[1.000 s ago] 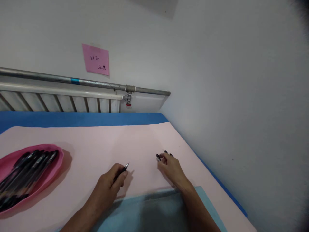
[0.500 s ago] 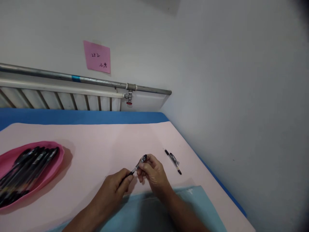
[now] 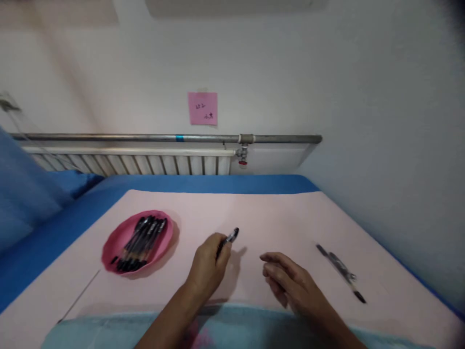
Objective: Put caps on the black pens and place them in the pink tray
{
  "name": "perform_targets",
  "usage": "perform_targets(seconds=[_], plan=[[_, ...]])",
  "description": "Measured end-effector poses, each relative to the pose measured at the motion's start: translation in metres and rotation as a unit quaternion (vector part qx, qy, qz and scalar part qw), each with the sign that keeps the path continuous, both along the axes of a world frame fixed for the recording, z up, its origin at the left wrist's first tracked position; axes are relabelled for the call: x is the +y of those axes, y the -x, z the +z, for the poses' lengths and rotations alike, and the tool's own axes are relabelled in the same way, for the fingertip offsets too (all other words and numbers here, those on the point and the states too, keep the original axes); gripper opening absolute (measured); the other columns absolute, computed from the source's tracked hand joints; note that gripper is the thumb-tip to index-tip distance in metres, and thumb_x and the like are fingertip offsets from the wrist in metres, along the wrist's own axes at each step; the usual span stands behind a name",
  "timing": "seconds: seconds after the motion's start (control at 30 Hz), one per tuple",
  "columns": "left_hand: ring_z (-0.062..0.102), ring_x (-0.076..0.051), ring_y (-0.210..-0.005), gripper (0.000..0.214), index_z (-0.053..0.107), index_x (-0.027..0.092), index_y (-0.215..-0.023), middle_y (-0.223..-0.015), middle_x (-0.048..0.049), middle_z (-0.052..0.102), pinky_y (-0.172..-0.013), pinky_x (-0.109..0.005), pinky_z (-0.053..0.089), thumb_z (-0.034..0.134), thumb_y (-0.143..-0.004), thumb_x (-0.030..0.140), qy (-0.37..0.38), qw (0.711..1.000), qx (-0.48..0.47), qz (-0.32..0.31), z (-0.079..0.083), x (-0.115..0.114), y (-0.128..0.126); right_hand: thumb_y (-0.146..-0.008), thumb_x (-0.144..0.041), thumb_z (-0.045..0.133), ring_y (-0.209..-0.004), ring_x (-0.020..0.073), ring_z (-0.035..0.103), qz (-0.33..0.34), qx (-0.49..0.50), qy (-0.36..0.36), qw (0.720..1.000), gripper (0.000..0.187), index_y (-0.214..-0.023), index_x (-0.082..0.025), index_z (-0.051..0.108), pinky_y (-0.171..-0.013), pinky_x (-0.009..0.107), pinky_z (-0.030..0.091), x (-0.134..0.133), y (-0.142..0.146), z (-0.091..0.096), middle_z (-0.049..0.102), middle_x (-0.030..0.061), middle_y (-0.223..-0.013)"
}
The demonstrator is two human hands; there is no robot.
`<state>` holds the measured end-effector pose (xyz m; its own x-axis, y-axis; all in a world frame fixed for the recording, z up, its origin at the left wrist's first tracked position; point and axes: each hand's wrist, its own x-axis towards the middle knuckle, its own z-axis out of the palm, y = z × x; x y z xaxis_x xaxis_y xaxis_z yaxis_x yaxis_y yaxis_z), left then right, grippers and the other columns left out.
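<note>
One capped pen sits pinched in your left hand, while your right hand hangs nearby, grip loosely spread.

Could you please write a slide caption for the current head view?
Left hand gripping a pen, right hand apart from it, with more pens in a pink bowl on the table.

A bowl of pens sits on the table, lower left; mid-frame I see the left hand around a held pen, the right hand farther right, a loose pen lower right, the radiator behind.
</note>
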<state>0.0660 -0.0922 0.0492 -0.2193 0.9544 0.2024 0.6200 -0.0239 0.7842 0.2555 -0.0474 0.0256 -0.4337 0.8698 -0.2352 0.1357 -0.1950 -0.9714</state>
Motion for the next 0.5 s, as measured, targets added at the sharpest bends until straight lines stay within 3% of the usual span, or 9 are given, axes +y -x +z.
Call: perform_targets(seconds=[0.1,0.17,0.27,0.4,0.5], plan=[[0.050,-0.014,-0.064,0.022,0.055,0.017,-0.078,-0.069,-0.0020,0.055,-0.059,-0.025,0.036,0.039,-0.080,0.031,-0.042,0.985,0.086,0.146,0.011,0.000,0.047,-0.069,-0.049,0.055,-0.043,0.0090,0.040,0.009,-0.040,-0.014,0.999,0.035,-0.087,-0.019,0.057,-0.037,0.020,0.027,-0.002,0.003,0.000,0.043,-0.0032,-0.053],[0.052,-0.017,-0.069,0.024,0.057,0.016,-0.079,-0.073,-0.0043,0.057,-0.063,-0.028,0.037,0.038,-0.080,0.032,-0.049,0.958,0.154,0.238,0.017,-0.005,0.079,-0.069,-0.048,0.055,-0.044,0.0094,0.039,0.006,-0.057,-0.039,0.998,0.032,-0.082,-0.020,0.059,-0.039,0.021,0.028,-0.007,0.006,0.003,0.043,-0.0027,-0.051],[0.054,-0.023,-0.083,0.033,0.059,0.014,-0.090,-0.088,-0.0112,0.060,-0.068,-0.032,0.039,0.034,-0.081,0.034,0.005,0.916,0.223,0.334,0.017,-0.012,0.117,-0.068,-0.046,0.054,-0.046,0.0103,0.040,0.007,-0.068,-0.070,0.995,0.028,-0.077,-0.020,0.061,-0.041,0.022,0.031,-0.013,0.009,0.008,0.046,-0.0015,-0.052],[0.057,-0.027,-0.084,0.037,0.060,0.011,-0.092,-0.091,-0.0175,0.061,-0.066,-0.034,0.040,0.033,-0.081,0.033,0.098,0.885,0.263,0.370,0.006,-0.013,0.142,-0.071,-0.043,0.052,-0.046,0.0108,0.041,0.021,-0.086,-0.088,0.992,0.024,-0.076,-0.021,0.060,-0.041,0.022,0.031,-0.012,0.010,0.010,0.046,-0.0016,-0.051],[0.059,-0.028,-0.079,0.032,0.061,0.012,-0.085,-0.082,-0.0175,0.063,-0.065,-0.036,0.040,0.036,-0.079,0.031,0.103,0.895,0.258,0.349,-0.007,-0.014,0.151,-0.073,-0.038,0.052,-0.047,0.0106,0.043,0.040,-0.093,-0.104,0.989,0.020,-0.077,-0.020,0.059,-0.042,0.022,0.033,-0.011,0.009,0.009,0.047,-0.0017,-0.053]])
